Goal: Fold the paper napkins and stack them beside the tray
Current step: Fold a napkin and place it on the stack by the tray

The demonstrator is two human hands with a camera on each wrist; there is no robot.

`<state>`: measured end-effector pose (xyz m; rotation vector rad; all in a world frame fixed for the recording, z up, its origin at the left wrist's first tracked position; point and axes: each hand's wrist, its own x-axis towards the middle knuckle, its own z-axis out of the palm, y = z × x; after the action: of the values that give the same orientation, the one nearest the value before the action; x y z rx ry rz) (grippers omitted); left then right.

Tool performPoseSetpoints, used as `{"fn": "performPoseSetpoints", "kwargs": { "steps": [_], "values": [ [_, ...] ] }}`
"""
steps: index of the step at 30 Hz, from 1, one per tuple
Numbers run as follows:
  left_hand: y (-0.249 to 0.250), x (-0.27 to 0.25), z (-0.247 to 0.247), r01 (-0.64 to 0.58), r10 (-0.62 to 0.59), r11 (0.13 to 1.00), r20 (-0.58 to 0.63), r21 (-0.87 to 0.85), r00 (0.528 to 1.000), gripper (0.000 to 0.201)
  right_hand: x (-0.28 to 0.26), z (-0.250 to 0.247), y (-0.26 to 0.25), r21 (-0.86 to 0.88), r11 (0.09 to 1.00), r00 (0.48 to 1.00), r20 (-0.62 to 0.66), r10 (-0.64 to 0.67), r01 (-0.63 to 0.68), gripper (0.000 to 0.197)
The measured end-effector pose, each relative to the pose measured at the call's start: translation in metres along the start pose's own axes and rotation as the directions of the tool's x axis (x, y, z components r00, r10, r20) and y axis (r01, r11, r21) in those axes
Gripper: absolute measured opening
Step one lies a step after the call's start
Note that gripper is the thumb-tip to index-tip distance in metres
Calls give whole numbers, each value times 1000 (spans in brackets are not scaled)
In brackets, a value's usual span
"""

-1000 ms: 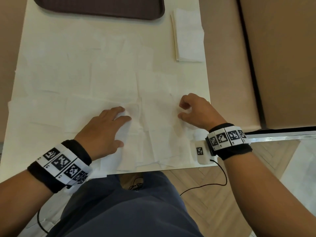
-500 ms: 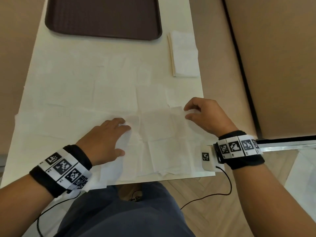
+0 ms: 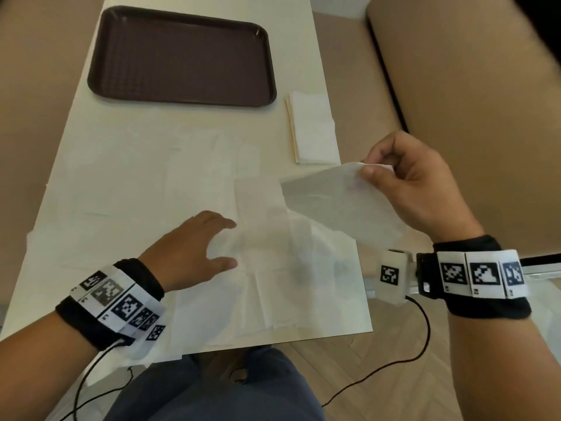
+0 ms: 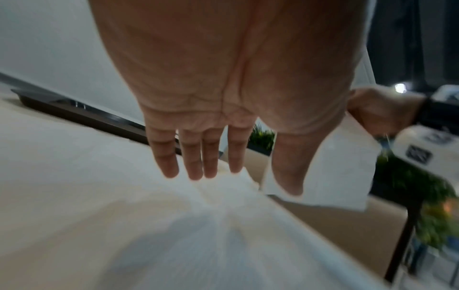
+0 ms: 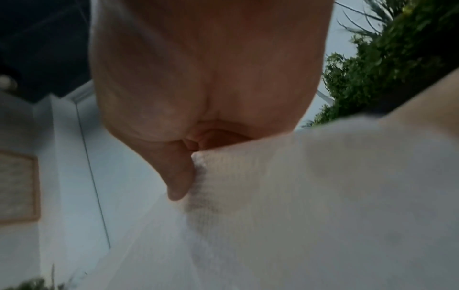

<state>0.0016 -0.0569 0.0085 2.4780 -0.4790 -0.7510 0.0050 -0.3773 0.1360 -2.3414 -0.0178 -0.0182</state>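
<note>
My right hand [image 3: 368, 167] pinches the corner of a thin white napkin [image 3: 340, 202] and holds it lifted above the table's right edge; the same napkin [image 5: 310, 196] fills the right wrist view beside my thumb. My left hand [image 3: 221, 241] lies open with straight fingers [image 4: 196, 162] pressing on the spread unfolded napkins [image 3: 273, 268] near the table's front. A stack of folded napkins [image 3: 314, 129] lies just right of the dark brown tray [image 3: 182, 56]. The lifted napkin [image 4: 335, 170] hangs past my left thumb.
More unfolded napkins [image 3: 136, 183] cover the white table [image 3: 306, 34] between the tray and me. Tan padded seating [image 3: 470, 86] runs along the right side. A cable [image 3: 422, 329] hangs from my right wrist over the wooden floor.
My right hand has lifted one napkin off the pile, up and to the right. My left hand stayed pressing on the remaining napkins. The head view tilted, showing more of the tray.
</note>
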Motion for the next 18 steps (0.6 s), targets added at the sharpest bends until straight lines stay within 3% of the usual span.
{"fn": "performPoseSetpoints", "kwargs": {
  "steps": [4, 7, 9, 13, 15, 18],
  "values": [
    [29, 14, -25, -125, 63, 951, -221, -284, 973, 70, 3, 4, -7, 134, 990, 999, -1, -42, 42, 31],
    [44, 19, -43, -303, 128, 807, -351, -507, 928, 55, 5, 12, -6, 178, 982, 997, -25, -67, 71, 31],
    [48, 20, -53, -390, 143, 736, -435, -554, 889, 52, 6, 17, -7, 255, 963, 996, -33, -86, 92, 26],
    [52, 27, -61, -363, 134, 761, -416, -538, 899, 63, 10, 22, -9, 343, 935, 996, -44, -81, 92, 22],
    [55, 30, -61, -346, 120, 759, -404, -551, 907, 58, 11, 25, -9, 369, 925, 996, -33, -85, 91, 22],
    [61, 34, -64, -332, 105, 671, -359, -663, 928, 42, 10, 30, -13, 451, 891, 998, -13, -57, 57, 18]
  ]
}}
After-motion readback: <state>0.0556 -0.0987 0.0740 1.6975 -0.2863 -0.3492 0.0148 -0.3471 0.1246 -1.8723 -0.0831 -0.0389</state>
